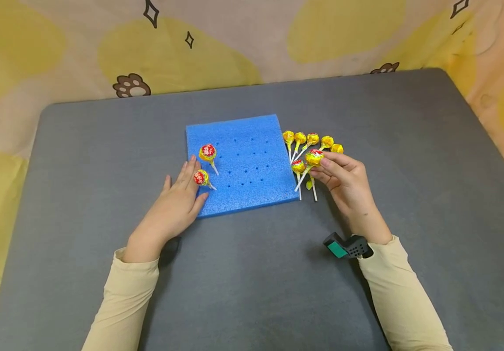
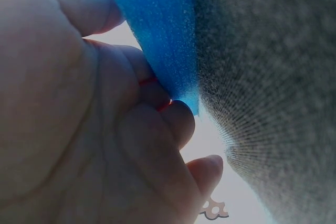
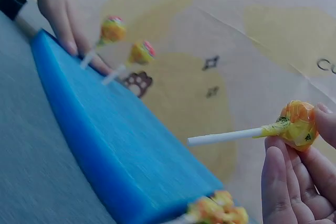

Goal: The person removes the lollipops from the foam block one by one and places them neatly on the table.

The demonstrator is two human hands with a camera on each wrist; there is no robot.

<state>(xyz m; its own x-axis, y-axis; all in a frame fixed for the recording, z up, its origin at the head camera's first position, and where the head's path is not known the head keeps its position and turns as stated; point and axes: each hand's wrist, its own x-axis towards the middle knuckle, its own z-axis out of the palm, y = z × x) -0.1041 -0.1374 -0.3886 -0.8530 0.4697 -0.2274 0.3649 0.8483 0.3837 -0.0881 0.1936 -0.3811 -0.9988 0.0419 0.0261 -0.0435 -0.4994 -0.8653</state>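
Note:
A blue foam board (image 1: pixel 247 131) with rows of small holes lies on the table. Two lollipops in yellow and red wrappers, an upper one (image 1: pixel 208 152) and a lower one (image 1: pixel 201 177), stand tilted in its left side. My left hand (image 1: pixel 177 202) rests on the board's left edge with fingers fairly straight, beside those lollipops. My right hand (image 1: pixel 344 183) pinches another lollipop (image 3: pixel 298 124) by its wrapped head, above the board's right edge. In the right wrist view its white stick points left, toward the board.
Several more lollipops (image 1: pixel 312 139) lie in a loose bunch along the board's right side, partly behind my right hand. The grey table (image 1: pixel 252 282) runs back to a patterned cloth (image 1: pixel 269 44). A black and green device (image 1: pixel 346 246) sits at my right wrist.

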